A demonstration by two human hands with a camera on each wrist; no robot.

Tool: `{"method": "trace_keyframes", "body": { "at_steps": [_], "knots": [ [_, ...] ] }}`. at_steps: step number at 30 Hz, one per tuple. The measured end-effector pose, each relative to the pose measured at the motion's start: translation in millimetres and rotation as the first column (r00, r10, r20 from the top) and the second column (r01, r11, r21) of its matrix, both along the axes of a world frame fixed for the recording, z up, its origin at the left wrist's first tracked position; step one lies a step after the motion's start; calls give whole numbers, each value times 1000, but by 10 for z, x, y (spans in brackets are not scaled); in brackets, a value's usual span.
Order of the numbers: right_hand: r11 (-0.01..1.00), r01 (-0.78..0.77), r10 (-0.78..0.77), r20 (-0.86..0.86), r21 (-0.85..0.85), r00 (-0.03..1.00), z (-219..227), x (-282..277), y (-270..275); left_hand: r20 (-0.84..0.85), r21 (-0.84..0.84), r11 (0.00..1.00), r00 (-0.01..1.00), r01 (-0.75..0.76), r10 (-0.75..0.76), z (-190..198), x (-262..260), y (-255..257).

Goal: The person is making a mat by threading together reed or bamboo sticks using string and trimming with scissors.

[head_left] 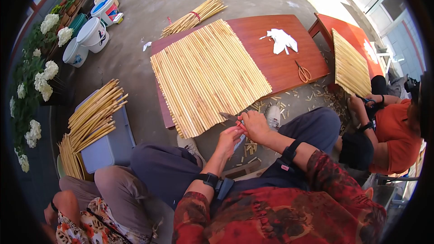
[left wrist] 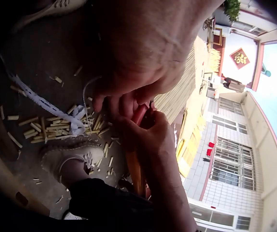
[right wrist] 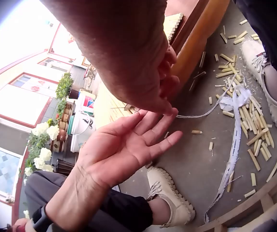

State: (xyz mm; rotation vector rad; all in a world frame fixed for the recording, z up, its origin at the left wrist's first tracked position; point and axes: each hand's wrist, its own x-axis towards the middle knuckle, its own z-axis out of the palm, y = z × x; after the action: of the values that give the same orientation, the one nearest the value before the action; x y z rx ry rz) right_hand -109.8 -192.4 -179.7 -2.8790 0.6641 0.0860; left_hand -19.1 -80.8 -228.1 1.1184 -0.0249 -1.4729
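My right hand [head_left: 256, 126] grips red-handled shears [head_left: 242, 125], whose dark pointed blade reaches over the near edge of a mat of pale, reed-like sticks [head_left: 210, 77]. My left hand [head_left: 229, 140] is right beside the handles; in the right wrist view its palm is turned up with the fingers [right wrist: 160, 130] nearly straight, close against the right hand. The left wrist view shows the red handle [left wrist: 139, 114] between the two hands. The mat lies flat on a reddish-brown table [head_left: 275, 22], its sticks side by side.
Scissors [head_left: 303, 72] and white cloth [head_left: 281, 40] lie on the table. A tied stick bundle [head_left: 199, 16] is behind it; loose sticks [head_left: 97, 117] rest on a grey-blue bin [head_left: 106, 149]. Cut pieces [right wrist: 254, 121] and a white strip [right wrist: 230, 154] litter the floor. People sit both sides.
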Motion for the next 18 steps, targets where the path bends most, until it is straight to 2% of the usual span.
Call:
{"method": "trace_keyframes", "body": {
  "at_steps": [4, 6, 7, 9, 11, 13, 15, 17, 18],
  "knots": [
    [999, 31, -30, -16, 17, 999, -104, 19, 17, -47, 20, 1000, 999, -20, 21, 45, -5, 8],
    [999, 46, -46, 18, -9, 999, -117, 39, 32, -118, 111, 981, 978, -159, 172, 40, 42, 31],
    [999, 40, -39, 16, -10, 999, -106, 45, 23, -120, 110, 980, 977, -164, 177, 11, 67, 42],
    [998, 22, -14, 122, -67, 992, -80, 43, 1, -130, 96, 905, 896, -414, 424, -106, 119, 48],
    [997, 10, -1, 125, -75, 992, -68, 44, 8, -156, 117, 894, 881, -433, 447, -206, 135, 11],
    [997, -2, 12, 127, -82, 992, -72, 33, 6, -211, -4, 861, 842, -509, 497, -298, 132, -19],
    [1000, -15, 16, 144, -8, 989, -113, 16, 15, -228, -24, 864, 844, -503, 485, -351, 173, -32],
    [1000, -10, 11, 142, -6, 990, -178, 16, 24, -243, -45, 863, 844, -502, 478, -351, 188, -40],
    [1000, 3, -2, 141, -5, 990, -162, 36, 20, -262, -25, 833, 808, -553, 528, -341, 171, -72]
  ]
}}
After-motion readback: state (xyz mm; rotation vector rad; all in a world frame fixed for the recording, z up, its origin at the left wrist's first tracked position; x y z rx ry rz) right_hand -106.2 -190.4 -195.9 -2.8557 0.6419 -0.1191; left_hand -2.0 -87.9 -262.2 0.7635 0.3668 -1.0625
